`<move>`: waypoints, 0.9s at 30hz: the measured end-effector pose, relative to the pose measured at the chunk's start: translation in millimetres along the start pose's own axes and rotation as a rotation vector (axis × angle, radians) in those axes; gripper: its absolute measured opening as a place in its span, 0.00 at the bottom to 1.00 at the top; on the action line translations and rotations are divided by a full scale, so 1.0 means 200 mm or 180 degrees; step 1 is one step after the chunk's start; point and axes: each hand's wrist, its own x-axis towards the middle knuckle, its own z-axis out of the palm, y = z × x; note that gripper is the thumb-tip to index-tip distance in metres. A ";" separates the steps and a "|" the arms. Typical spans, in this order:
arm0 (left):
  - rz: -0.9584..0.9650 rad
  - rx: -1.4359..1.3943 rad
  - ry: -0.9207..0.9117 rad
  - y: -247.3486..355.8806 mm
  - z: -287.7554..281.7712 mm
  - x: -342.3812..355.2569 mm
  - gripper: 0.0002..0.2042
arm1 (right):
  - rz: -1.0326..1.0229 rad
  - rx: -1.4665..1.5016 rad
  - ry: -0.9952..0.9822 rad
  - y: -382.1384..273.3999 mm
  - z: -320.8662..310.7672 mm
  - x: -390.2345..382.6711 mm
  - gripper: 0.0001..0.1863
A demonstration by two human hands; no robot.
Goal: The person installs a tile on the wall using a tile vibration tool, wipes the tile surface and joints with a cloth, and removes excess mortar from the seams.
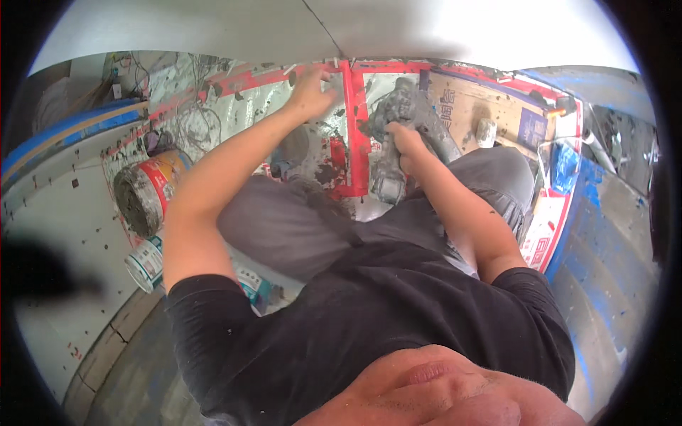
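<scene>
My right hand (406,145) is closed on a long grey tool caked in mortar (389,186), lying lengthwise between my knees. The mortar hides what kind of tool it is. My left hand (311,92) is raised at the upper middle, just below a large pale panel (213,25). Its fingers are apart, slightly smeared by motion, and nothing shows in them. Beneath both hands spreads a white sheet with red bands (357,153), spattered with wet grey mortar.
Left of my left arm lie a mortar-caked bucket (138,199) and a teal-and-white can (145,264). Thin wires (199,124) tangle beyond the bucket. Cardboard (455,106), a small pale cylinder (486,133) and blue plastic (565,168) are on the right.
</scene>
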 end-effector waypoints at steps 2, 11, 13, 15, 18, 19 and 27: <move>-0.1091 -0.0913 -0.0332 -0.07 0.22 0.19 0.17 | 0.0059 -0.0387 -0.0055 0.04 -0.02 0.03 0.12; -0.2161 -0.1984 0.1485 -0.01 0.92 0.63 0.16 | -0.0133 -0.1193 -0.0089 0.20 -0.21 0.05 0.18; -0.2219 -0.2454 0.1678 0.02 0.96 0.68 0.16 | -0.0014 -0.1212 -0.0153 0.18 -0.34 0.06 0.19; -0.2297 -0.1825 0.1322 0.04 0.95 0.72 0.14 | 0.0001 -0.1304 -0.0112 0.18 -0.40 0.02 0.21; -0.2261 -0.1572 0.1462 0.05 0.98 0.75 0.12 | 0.0103 -0.1514 -0.0129 0.19 -0.48 0.03 0.22; -0.2280 -0.1599 0.1481 0.06 0.99 0.76 0.12 | 0.0206 -0.1614 -0.0138 0.20 -0.51 0.04 0.23; -0.1995 -0.1811 0.2121 0.00 1.12 0.80 0.10 | 0.0240 -0.1301 -0.0266 0.09 -0.45 -0.05 0.11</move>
